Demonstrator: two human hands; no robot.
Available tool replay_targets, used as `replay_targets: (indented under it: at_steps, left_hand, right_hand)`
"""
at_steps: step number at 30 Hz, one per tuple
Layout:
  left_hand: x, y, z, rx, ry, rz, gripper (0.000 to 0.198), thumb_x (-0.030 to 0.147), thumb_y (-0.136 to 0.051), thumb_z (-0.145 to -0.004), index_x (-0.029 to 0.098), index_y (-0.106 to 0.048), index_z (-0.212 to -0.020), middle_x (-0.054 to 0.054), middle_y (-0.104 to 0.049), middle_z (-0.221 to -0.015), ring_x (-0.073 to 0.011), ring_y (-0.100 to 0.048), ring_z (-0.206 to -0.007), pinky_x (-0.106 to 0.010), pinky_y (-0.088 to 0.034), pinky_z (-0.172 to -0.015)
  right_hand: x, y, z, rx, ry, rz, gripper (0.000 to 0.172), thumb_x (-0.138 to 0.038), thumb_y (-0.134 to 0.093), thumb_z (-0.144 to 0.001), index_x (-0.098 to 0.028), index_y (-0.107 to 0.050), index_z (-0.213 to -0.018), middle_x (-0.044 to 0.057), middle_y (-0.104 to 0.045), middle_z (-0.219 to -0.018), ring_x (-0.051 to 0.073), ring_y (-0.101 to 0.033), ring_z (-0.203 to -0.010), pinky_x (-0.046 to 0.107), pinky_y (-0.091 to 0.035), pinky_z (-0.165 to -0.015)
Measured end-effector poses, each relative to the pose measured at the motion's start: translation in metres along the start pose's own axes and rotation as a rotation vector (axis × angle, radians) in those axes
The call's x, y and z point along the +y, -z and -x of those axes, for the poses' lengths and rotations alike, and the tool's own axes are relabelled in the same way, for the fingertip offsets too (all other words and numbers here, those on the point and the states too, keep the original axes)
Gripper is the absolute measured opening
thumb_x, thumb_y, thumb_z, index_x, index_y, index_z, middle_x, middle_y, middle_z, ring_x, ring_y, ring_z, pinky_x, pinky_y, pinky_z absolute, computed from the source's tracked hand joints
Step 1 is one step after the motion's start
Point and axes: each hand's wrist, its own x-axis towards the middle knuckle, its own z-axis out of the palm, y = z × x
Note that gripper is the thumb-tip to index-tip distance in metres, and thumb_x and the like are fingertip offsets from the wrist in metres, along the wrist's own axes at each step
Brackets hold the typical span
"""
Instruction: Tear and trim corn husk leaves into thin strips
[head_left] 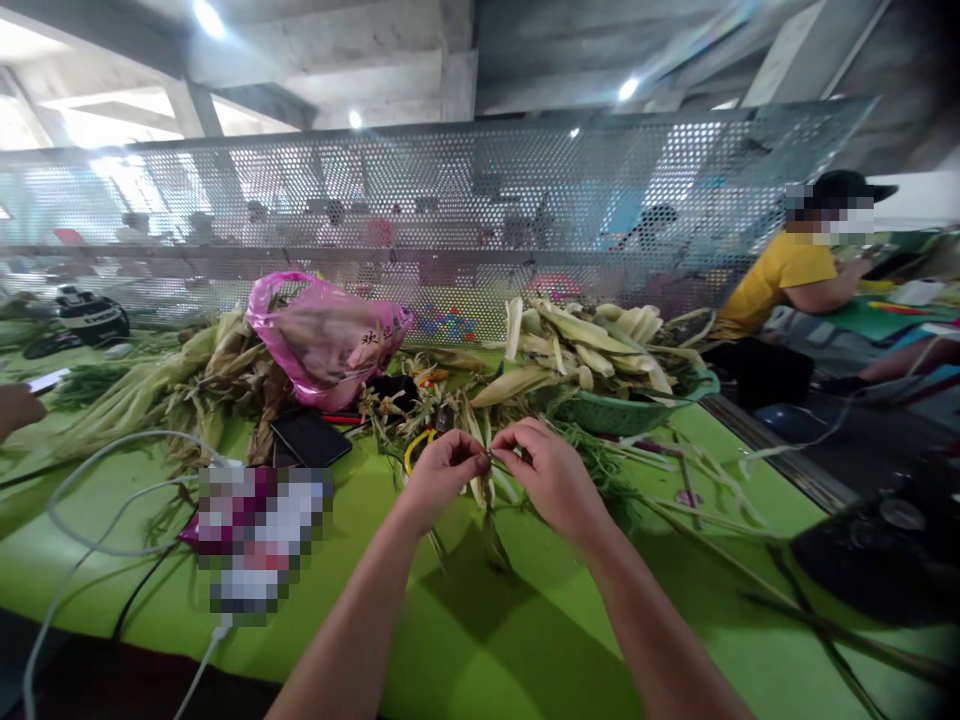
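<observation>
Both hands meet above the middle of the green table (540, 630), fingertips nearly touching. My left hand (446, 475) pinches the top of a small bunch of dried husk strips (486, 490) from the left. From the right, my right hand (546, 470) pinches at the same spot with thumb and forefinger. The strips hang down below the fingers, over the table. A yellow-handled tool (415, 449) lies just behind my left hand, partly hidden by husks and the hand.
A pink plastic bag (322, 340), a black phone (310, 438), cables and packets lie left. A green basket (626, 412) heaped with corn husks (592, 345) stands behind right. Long stalks lie right. A perforated screen (465, 220) rises behind; a person in yellow (780, 275) sits right.
</observation>
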Motion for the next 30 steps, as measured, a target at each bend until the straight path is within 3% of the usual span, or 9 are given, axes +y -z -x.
replay_targets:
  at_steps: [8, 13, 17, 24, 30]
  left_hand:
    - [-0.0029, 0.0016, 0.0000, 0.025, 0.025, 0.011, 0.037, 0.045, -0.073, -0.067, 0.015, -0.052, -0.077, 0.006, -0.048, -0.062, -0.0047, -0.038, -0.052, -0.019, -0.026, -0.049]
    - [-0.0015, 0.0008, 0.0005, 0.001, 0.006, 0.019, 0.037, 0.044, -0.073, -0.067, 0.015, -0.052, -0.076, 0.005, -0.049, -0.062, -0.0051, -0.040, -0.053, -0.019, -0.028, -0.050]
    - [-0.0036, 0.0018, -0.0004, 0.019, 0.012, 0.006, 0.037, 0.044, -0.073, -0.067, 0.015, -0.053, -0.076, 0.006, -0.048, -0.060, -0.0047, -0.039, -0.052, -0.018, -0.028, -0.049]
    - [-0.0064, 0.0038, -0.0009, 0.077, 0.036, 0.042, 0.033, 0.041, -0.072, -0.069, 0.016, -0.053, -0.076, 0.003, -0.056, -0.062, -0.0050, -0.044, -0.051, -0.017, -0.030, -0.047]
    - [-0.0062, 0.0048, -0.0017, 0.148, 0.047, 0.085, 0.027, 0.033, -0.072, -0.067, 0.015, -0.054, -0.075, 0.003, -0.055, -0.062, -0.0046, -0.043, -0.050, -0.018, -0.033, -0.048]
  right_hand:
    - [0.0016, -0.0009, 0.0005, -0.003, 0.017, -0.025, 0.009, -0.024, -0.052, -0.088, -0.020, -0.058, -0.082, 0.004, -0.060, -0.085, 0.018, -0.057, -0.078, 0.029, -0.043, -0.072]
    - [0.0022, -0.0018, 0.0015, 0.007, 0.016, 0.014, 0.014, -0.020, -0.054, -0.086, -0.022, -0.063, -0.096, 0.003, -0.062, -0.091, 0.017, -0.059, -0.078, 0.027, -0.043, -0.067]
    - [-0.0008, -0.0037, 0.0030, 0.015, 0.054, 0.116, 0.010, -0.021, -0.054, -0.087, -0.021, -0.064, -0.084, 0.003, -0.061, -0.089, 0.016, -0.058, -0.073, 0.025, -0.042, -0.064]
    - [-0.0030, -0.0065, 0.0044, 0.056, 0.158, 0.201, 0.013, -0.022, -0.051, -0.091, -0.021, -0.063, -0.088, 0.005, -0.059, -0.092, 0.017, -0.059, -0.078, 0.026, -0.042, -0.070]
    - [-0.0036, -0.0061, 0.0032, -0.014, 0.094, 0.043, 0.009, -0.021, -0.055, -0.087, -0.020, -0.062, -0.081, 0.005, -0.061, -0.089, 0.017, -0.058, -0.079, 0.027, -0.044, -0.070]
